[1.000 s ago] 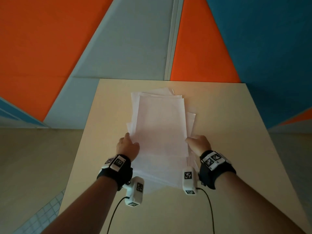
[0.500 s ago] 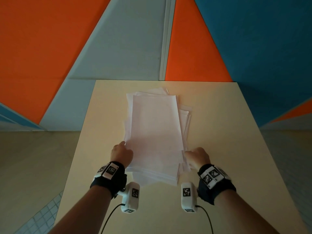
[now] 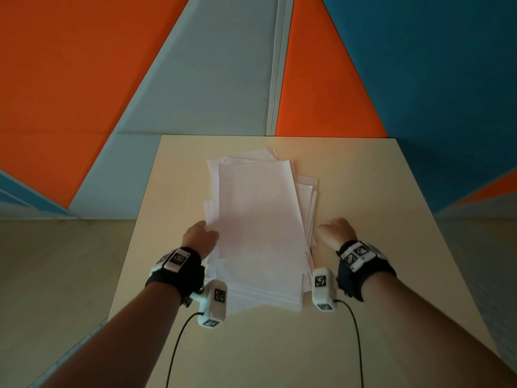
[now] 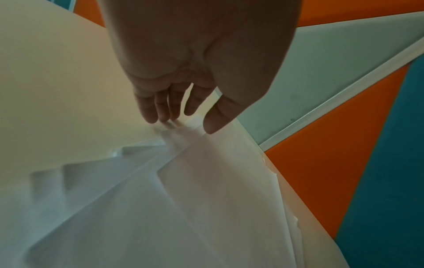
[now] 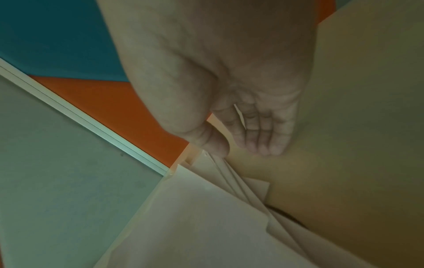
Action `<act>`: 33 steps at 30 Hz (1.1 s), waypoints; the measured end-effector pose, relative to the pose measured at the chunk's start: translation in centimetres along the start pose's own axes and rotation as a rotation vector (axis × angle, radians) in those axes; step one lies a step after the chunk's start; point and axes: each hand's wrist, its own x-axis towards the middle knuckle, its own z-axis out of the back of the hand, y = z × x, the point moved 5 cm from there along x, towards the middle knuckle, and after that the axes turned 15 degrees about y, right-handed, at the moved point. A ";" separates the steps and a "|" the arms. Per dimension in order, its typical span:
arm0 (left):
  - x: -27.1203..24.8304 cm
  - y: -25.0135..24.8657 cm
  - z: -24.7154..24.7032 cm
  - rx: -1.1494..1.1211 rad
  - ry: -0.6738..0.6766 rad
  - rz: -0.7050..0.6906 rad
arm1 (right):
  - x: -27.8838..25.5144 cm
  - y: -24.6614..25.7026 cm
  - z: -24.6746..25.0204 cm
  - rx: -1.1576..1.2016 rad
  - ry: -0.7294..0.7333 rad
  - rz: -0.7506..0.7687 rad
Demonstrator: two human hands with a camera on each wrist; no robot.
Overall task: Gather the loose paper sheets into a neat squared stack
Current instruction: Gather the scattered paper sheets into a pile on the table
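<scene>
No legible text is appearing; my wrist bands [image 3: 176, 259] and camera units [image 3: 322, 288] are showing only black-and-white square marker patterns, and the paper sheets [image 3: 258, 225] are showing blank.

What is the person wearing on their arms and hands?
Both forearms are bare, with no sleeves. Each wrist has a black band topped with white tags printed with black square patterns. A small white camera box hangs from each band, trailing a thin black cable. The hands wear no gloves.
</scene>
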 end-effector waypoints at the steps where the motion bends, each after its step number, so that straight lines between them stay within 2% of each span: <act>1: 0.4 -0.6 0.2 -0.015 0.010 0.000 | 0.7 0.7 0.4 -0.014 -0.001 -0.006; 6: 2.4 -2.2 0.4 -0.052 0.022 -0.037 | 3.5 3.2 0.3 0.037 0.054 -0.005; 12: 3.9 -2.3 1.2 -0.088 0.017 -0.067 | 4.9 4.3 -1.3 0.275 0.188 -0.005; 15: 4.0 -1.9 2.1 0.001 -0.044 -0.024 | 5.3 3.6 -0.4 0.238 0.132 -0.044; 17: 3.8 -2.1 1.9 0.048 -0.035 -0.024 | 5.3 3.3 -0.4 0.231 0.102 -0.044; 22: 3.8 -3.1 1.0 0.039 0.018 -0.056 | 3.6 4.6 -2.5 0.188 0.158 0.017; 25: 3.4 -2.3 1.6 0.084 -0.020 -0.002 | 2.7 3.4 -1.9 0.232 0.155 -0.017; 28: 2.7 -0.8 1.4 0.174 -0.039 0.070 | 2.5 1.6 -1.7 0.130 0.106 -0.040; 30: 2.4 -0.7 0.8 0.180 -0.034 0.083 | 3.6 0.0 -2.7 0.113 0.140 -0.046; 33: 1.9 -1.4 0.1 0.122 -0.027 0.082 | 2.2 0.3 -3.6 0.095 0.138 -0.014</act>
